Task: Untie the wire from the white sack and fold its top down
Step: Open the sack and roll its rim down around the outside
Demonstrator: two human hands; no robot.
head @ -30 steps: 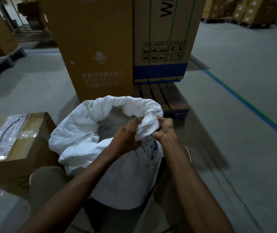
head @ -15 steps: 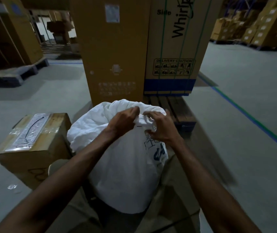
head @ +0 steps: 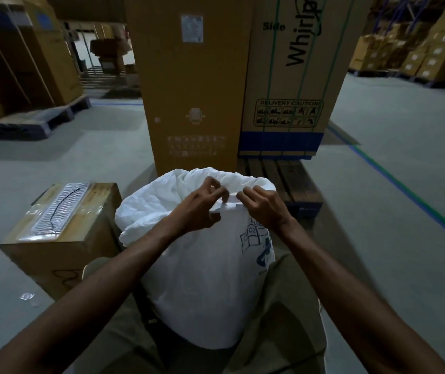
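Observation:
A white sack (head: 205,279) with blue print on its right side stands upright between my knees, its mouth open and its top edge rolled outward. My left hand (head: 201,209) pinches the near rim of the sack between thumb and fingers. My right hand (head: 263,207) grips the same rim just to the right, fingers curled over the fold. The two hands are a few centimetres apart. No wire shows in this view.
A taped cardboard box (head: 62,233) sits on the floor to the left of the sack. Tall cardboard cartons (head: 194,85) stand on a wooden pallet (head: 283,182) right behind it. Grey floor with a blue-green line (head: 410,195) extends to the right.
Both hands have risen from the front of the sack to its near rim, and the top edge now lies folded outward. The camera has tilted up.

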